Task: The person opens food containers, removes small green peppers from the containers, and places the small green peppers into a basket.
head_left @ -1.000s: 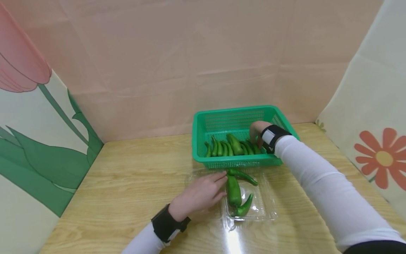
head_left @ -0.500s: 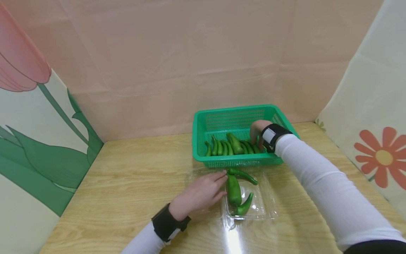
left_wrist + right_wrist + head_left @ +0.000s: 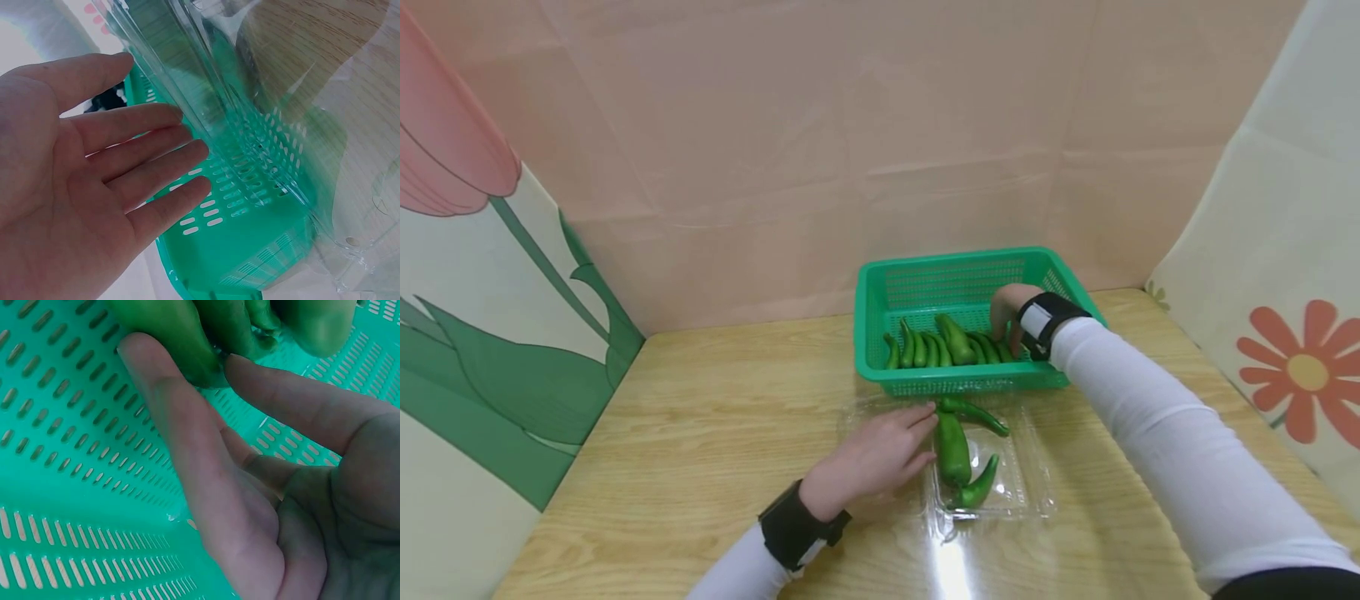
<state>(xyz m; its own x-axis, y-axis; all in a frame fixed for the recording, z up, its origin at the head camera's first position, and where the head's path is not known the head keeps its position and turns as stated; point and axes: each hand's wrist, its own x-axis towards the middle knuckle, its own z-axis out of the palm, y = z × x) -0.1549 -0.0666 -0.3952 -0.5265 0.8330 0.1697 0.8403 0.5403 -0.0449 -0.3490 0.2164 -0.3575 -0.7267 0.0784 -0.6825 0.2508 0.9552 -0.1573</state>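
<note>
In the head view, a green perforated basket point(image 3: 887, 383) holds a row of green peppers point(image 3: 919, 350). My right hand point(image 3: 1011, 310) reaches into its right end. The right wrist view shows thumb and forefinger pinching the end of a green pepper point(image 3: 172, 337), one on either side. In front of the basket lies an open clear plastic container point(image 3: 1009, 487) holding a large pepper point(image 3: 953, 450), a long pepper point(image 3: 977, 414) and a small curved pepper point(image 3: 979, 485). My left hand point(image 3: 876, 458) rests at the container's left side, fingers extended; the left wrist view shows fingertips at the clear plastic point(image 3: 212, 94).
The wooden table point(image 3: 722, 400) stretches left of the basket and container. Behind stands a plain pinkish backdrop point(image 3: 775, 167). Printed sheets flank both sides, with a red flower point(image 3: 1307, 374) on the right one.
</note>
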